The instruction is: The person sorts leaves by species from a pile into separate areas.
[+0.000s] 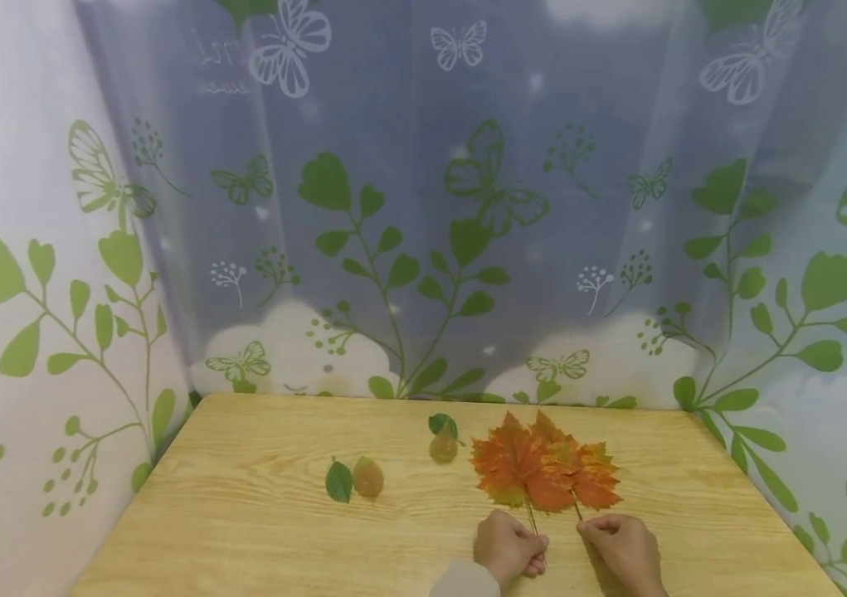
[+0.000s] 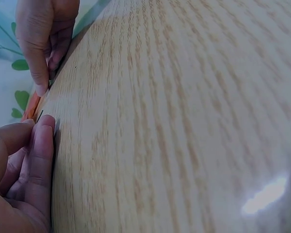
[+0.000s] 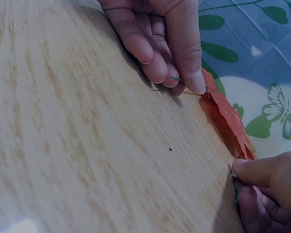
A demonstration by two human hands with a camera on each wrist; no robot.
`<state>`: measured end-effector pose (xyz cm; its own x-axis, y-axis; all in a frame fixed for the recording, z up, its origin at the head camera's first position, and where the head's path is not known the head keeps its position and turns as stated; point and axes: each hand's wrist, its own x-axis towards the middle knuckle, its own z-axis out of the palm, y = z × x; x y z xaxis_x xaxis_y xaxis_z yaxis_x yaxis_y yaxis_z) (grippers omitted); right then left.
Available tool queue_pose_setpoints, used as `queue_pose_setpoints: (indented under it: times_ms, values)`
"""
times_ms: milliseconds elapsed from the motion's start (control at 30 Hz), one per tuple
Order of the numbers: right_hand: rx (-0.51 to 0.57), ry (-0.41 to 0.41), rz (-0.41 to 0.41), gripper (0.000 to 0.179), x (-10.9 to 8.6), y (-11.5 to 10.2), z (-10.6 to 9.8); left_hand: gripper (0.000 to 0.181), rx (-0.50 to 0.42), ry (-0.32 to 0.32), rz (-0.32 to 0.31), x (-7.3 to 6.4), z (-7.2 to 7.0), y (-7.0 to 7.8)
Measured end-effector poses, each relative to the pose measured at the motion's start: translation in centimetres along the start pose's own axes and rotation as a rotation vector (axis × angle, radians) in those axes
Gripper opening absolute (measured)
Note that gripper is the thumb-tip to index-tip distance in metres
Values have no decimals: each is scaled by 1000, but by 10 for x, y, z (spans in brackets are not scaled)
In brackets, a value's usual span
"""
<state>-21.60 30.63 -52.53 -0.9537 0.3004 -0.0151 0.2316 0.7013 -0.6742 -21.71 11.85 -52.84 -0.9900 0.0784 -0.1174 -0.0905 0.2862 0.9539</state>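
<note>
Orange maple leaves lie overlapping at the right of the table, their thin stems pointing toward the person. My left hand pinches stems between thumb and fingers, low over the wood; a green stem tip pokes out by the fingers in the right wrist view. To its right, my right hand pinches the stem of the rightmost maple leaf between thumb and forefinger. Edge-on in the right wrist view, the orange leaves stretch between both hands. The curled fingers hide the lower stems.
Left of the maple leaves, a dark green leaf lies beside a round brownish leaf. Farther back, another green leaf overlaps a second brownish one. Cloth printed with plants and butterflies encloses the wood-grain table.
</note>
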Motion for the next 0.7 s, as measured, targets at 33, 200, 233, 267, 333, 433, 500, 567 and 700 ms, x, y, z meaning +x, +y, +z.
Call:
queue_pose_setpoints:
  times_ms: [33,200,233,267,333,433,500,567,700]
  values:
    - [0,-1,2,26,0,0,0,20,-1,1,0,0,0,0]
    - [-1,-5,7,26,0,-1,0,20,-3,1,-1,0,0,1]
    - [-2,-4,6,26,0,-1,0,20,-3,1,-1,0,0,1]
    - [-3,-3,5,26,0,-1,0,20,-1,2,-1,0,-1,1]
    - [-5,-1,2,26,1,0,0,20,5,2,-2,0,-1,1]
    - [-8,2,0,26,1,0,1,21,9,-1,-1,-1,-1,1]
    - [-9,3,0,26,1,1,1,21,10,-7,0,-1,-2,1]
    - [-7,3,1,26,1,1,1,21,3,-14,-2,-1,-2,2]
    - [0,-6,8,27,1,0,1,22,-2,-19,2,-1,-2,0]
